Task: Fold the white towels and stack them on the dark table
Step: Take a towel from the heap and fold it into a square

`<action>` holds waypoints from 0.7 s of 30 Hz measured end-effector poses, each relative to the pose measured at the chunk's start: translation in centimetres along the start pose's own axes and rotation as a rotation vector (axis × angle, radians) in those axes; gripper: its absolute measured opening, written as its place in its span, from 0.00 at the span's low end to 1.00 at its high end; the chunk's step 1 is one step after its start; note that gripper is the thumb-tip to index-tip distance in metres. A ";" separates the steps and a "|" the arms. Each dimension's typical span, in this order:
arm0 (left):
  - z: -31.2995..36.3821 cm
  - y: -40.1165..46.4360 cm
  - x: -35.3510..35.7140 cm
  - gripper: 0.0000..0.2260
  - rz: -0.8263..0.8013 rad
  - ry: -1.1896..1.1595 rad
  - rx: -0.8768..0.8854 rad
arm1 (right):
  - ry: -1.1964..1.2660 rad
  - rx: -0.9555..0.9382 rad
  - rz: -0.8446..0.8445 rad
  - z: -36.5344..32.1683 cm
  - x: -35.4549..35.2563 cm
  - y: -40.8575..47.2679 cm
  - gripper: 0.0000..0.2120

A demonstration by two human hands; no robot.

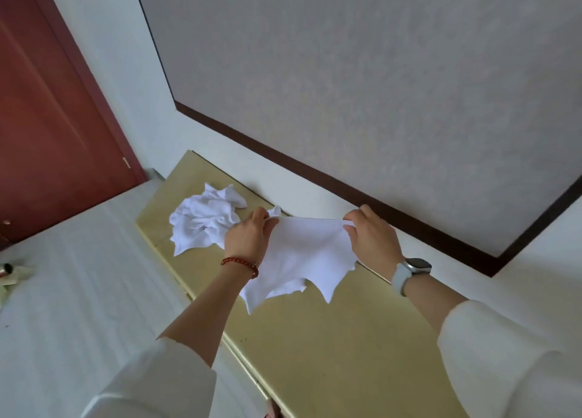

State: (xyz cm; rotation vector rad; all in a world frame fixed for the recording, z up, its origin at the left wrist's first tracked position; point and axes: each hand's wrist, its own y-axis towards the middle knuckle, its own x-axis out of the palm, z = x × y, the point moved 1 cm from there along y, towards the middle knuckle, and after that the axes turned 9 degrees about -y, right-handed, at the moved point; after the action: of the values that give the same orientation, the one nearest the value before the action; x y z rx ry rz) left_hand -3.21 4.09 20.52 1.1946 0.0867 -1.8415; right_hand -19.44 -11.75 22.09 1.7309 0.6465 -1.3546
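white cloth towel (302, 253), thin and frayed at its lower edge, hangs spread between two hands above the glossy olive-gold desk (330, 354). the left hand (247, 233) pinches one top corner, and the right hand (371, 238) pinches the other, so each grip is closed on the towel and the top edge is pulled fairly taut. the lower corners dangle unevenly, near the desk but whether they touch it i cannot tell. on the far side of the held towel, toward the left hand, a crumpled heap of white towels (204, 219) lies on the desk, still unfolded. no folded stack shows anywhere.

the likely trouble: the cloth is limp and ragged, so a fold begun from here may land skewed, with corners mismatched. a thin pinch could also slip and drop one corner. the desk surface looks slick, so a laid towel may slide toward the heap or the near edge while being creased.
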 end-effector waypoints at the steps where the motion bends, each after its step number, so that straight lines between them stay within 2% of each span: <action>1: 0.4 0.2 -0.2 0.15 0.032 -0.053 0.034 | 0.022 0.028 0.040 0.3 -0.3 0.0 0.09; 4: 1.1 -0.5 -0.7 0.15 0.124 -0.144 0.240 | 0.084 0.075 0.163 0.8 -1.4 -0.8 0.07; 6: 0.8 -2.2 -0.5 0.10 0.167 -0.113 0.334 | 0.108 0.054 0.238 1.3 -1.6 -2.4 0.05; 8: 0.1 -4.9 0.0 0.05 0.161 -0.093 0.388 | 0.122 0.036 0.270 2.1 -1.0 -5.0 0.04; 10: -0.8 -8.7 1.0 0.06 0.123 -0.089 0.415 | 0.149 0.008 0.245 2.8 0.2 -8.5 0.03; 12: -1.7 -12.8 2.2 0.06 0.041 -0.085 0.441 | 0.162 -0.032 0.160 3.3 2.3 -12.5 0.08; 15: -3.8 -18.9 4.6 0.09 -0.177 -0.074 0.390 | 0.148 -0.064 -0.056 3.9 6.5 -19.0 0.12; 17: -4.9 -22.4 6.0 0.12 -0.430 -0.109 0.287 | 0.148 -0.045 -0.242 4.2 9.3 -23.2 0.11; 19: -5.7 -25.0 7.1 0.12 -0.700 -0.148 0.099 | 0.131 -0.020 -0.464 4.2 11.3 -26.7 0.10; 21: -6.4 -26.6 8.0 0.08 -0.815 -0.144 -0.034 | 0.131 0.011 -0.657 4.3 12.8 -29.1 0.11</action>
State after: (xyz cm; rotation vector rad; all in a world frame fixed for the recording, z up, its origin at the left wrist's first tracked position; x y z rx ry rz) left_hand -18.70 17.62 0.70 1.0728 0.5938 -2.6034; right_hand -41.22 -1.19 1.11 1.6914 1.3682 -1.6780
